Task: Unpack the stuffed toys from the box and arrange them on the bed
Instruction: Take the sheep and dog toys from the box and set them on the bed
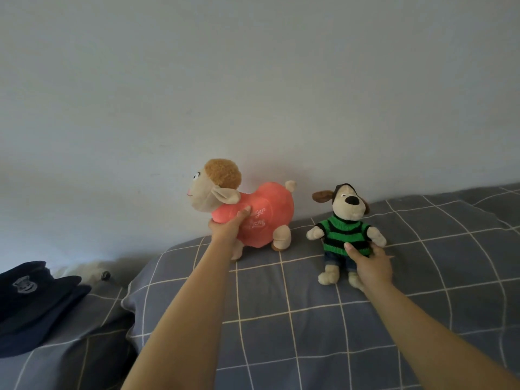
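A left hand (pixel 229 225) grips the pink sheep (pixel 253 218) from below near the wall (pixel 253 94); the right hand (pixel 371 266) pinches the striped dog (pixel 346 235) at the waist, on the checked bed (pixel 281 319). Either toy may topple on soft bedding once released. The box is out of view; the sheep's footing appears partial.
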